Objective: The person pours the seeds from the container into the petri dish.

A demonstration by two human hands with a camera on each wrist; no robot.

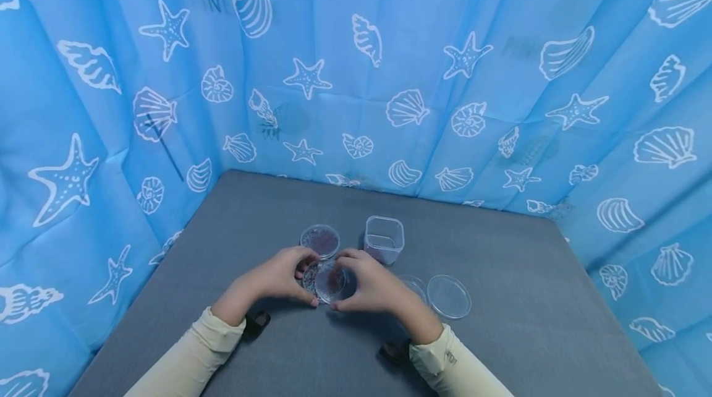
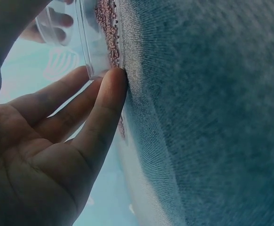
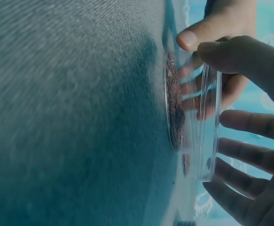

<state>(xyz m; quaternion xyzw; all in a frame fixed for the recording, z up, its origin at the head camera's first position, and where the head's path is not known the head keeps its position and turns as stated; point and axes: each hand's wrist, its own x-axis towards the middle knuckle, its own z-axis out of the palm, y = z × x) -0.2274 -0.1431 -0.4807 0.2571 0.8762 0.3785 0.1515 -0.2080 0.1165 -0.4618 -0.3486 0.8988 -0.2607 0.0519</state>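
Note:
Low over the cloth, my left hand (image 1: 280, 274) holds the side of a clear petri dish (image 2: 109, 37) with small reddish-brown grains in it. Its thumb (image 2: 113, 89) lies at the bottom edge, close to the cloth. My right hand (image 1: 369, 282) grips a clear round lid (image 3: 209, 127) by its rim, thumb on one side and fingers spread on the other. In the right wrist view the lid stands just over the dish, roughly parallel to it. From the head view the lid overlaps part of the dish and its grains.
Behind the hands is another round dish of dark reddish grains (image 1: 321, 240). A clear square tub (image 1: 384, 239) stands to its right. Two clear round pieces lie right of the right hand, a nearer one (image 1: 449, 296) and one (image 1: 413, 284) partly hidden. A blue shell-print curtain (image 1: 356, 75) borders the grey table (image 1: 500, 347).

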